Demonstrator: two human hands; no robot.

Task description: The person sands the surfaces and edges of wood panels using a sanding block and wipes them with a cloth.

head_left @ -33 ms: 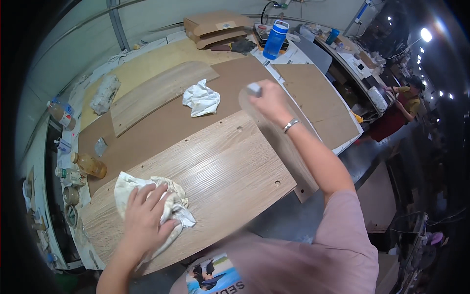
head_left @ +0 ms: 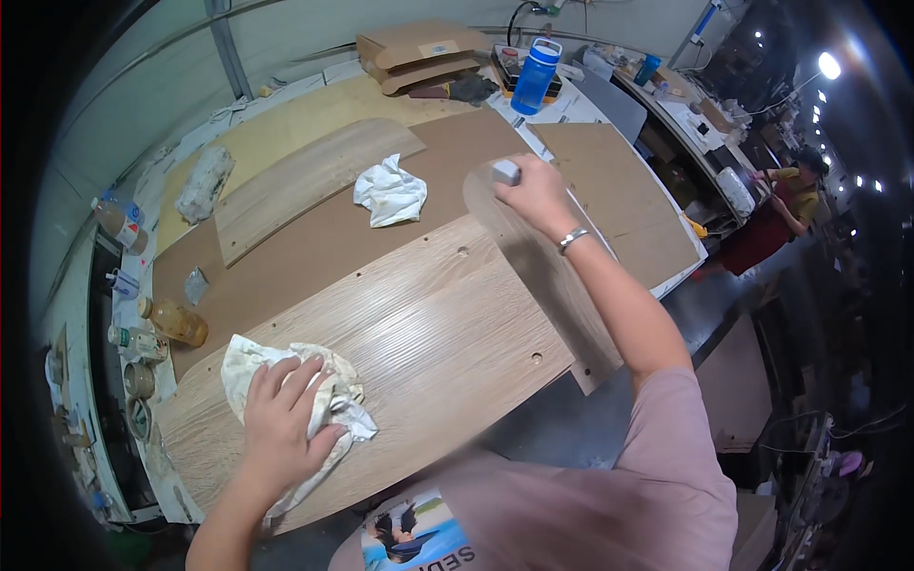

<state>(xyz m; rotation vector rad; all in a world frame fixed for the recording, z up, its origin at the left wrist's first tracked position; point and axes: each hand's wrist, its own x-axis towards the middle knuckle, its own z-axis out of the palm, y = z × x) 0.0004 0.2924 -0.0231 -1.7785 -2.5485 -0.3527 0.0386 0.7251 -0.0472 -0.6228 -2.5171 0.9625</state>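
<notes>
A large wood-grain board (head_left: 428, 352) lies across the near side of the table. My left hand (head_left: 286, 419) rests on a crumpled, stained white cloth (head_left: 249, 366) on its left part, fingers extended and thumb apart. Farther right, my right hand (head_left: 535, 195) is closed round a small pale grey block (head_left: 506, 172), whose far end pokes out past the fingers. Under that hand a narrow wood-grain board (head_left: 543, 276) with a rounded far end runs toward me, along the large board's right edge. Whether the block touches it I cannot tell.
A second white cloth (head_left: 391, 190) and another narrow board (head_left: 314, 176) lie beyond the large board. Several bottles, one amber (head_left: 179, 322), line the left edge. A blue bottle (head_left: 536, 78) and cardboard box (head_left: 419, 52) stand at the back. Another person (head_left: 785, 205) works far right.
My right hand with the block has shifted slightly to the right. The large board seems to have slid a tiny bit left. My left hand stays on the cloth.
</notes>
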